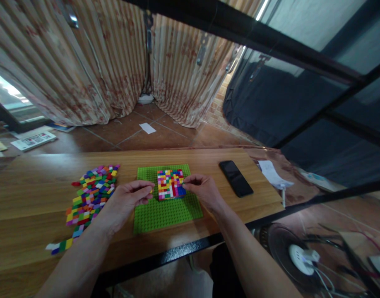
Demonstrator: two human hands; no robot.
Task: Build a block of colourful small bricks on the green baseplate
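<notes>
A green studded baseplate [165, 217] lies on the wooden table, carrying a multicoloured block of toy bricks [170, 184] near its middle. My left hand [131, 194] is left of this block, thumb and forefinger pinched on a small yellowish toy brick [152, 191]. On the opposite side, the closed fingertips of my right hand [200, 188] are at the block's right edge. Whether they pinch a loose brick or only touch the block is too small to tell. Beyond my left wrist spreads a pile of loose toy bricks [93, 188] in many colours, partly covered by my forearm.
A black phone [236, 178] rests on the right part of the table [205, 159]. The dark front edge [177, 251] runs beneath my forearms. Papers [273, 174] are beyond the right end, and a white power strip [301, 260] with cables sits lower right. Curtains [109, 62] hang behind.
</notes>
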